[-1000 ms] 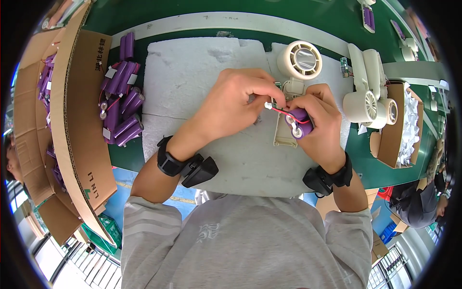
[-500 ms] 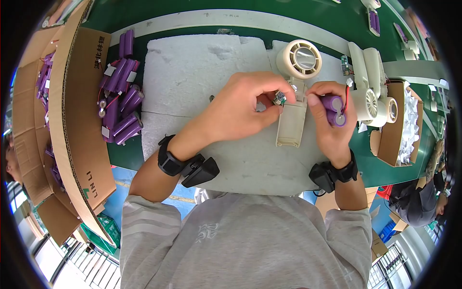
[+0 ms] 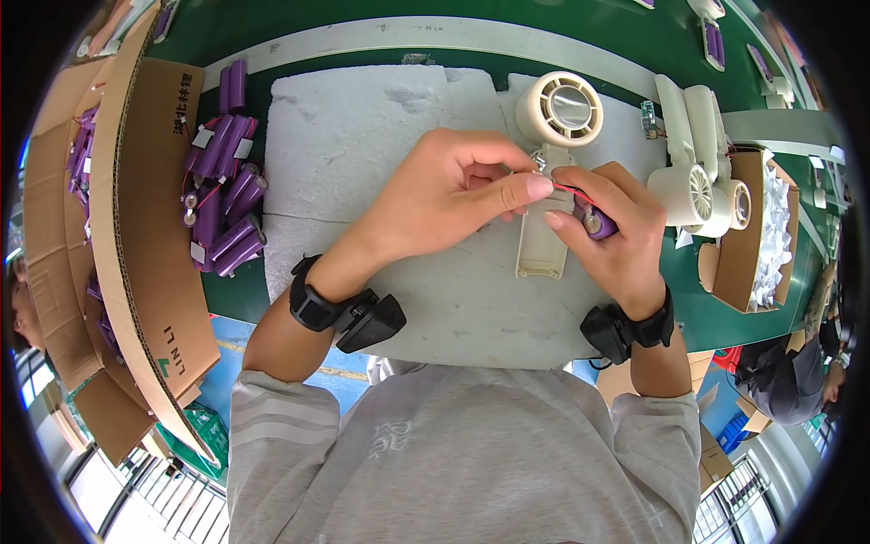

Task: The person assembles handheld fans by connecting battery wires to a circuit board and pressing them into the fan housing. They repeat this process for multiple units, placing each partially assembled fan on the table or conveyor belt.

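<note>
A cream handheld fan with a round head [image 3: 560,109] lies on the foam pad, its open handle shell [image 3: 541,251] pointing towards me. Above the shell, my left hand [image 3: 458,186] is closed in a pinch on the small circuit board, now mostly hidden by the fingers. My right hand [image 3: 616,222] is closed around a purple battery pack [image 3: 598,223]. Its red and black wires [image 3: 573,190] stretch to the left thumb tip, where the fingertips of both hands meet. The wire end is hidden between them.
Purple battery packs [image 3: 222,190] lie left of the white foam pad [image 3: 362,136], beside a large cardboard box [image 3: 163,218]. On the right are cream fan bodies [image 3: 693,136], a loose circuit board [image 3: 649,118] and a small carton [image 3: 716,267] of white pieces. A person [image 3: 788,381] is at far right.
My right hand has moved left with the battery pack, bringing its wires to my left fingertips. The left hand has turned, and the circuit board seen earlier is now mostly covered.
</note>
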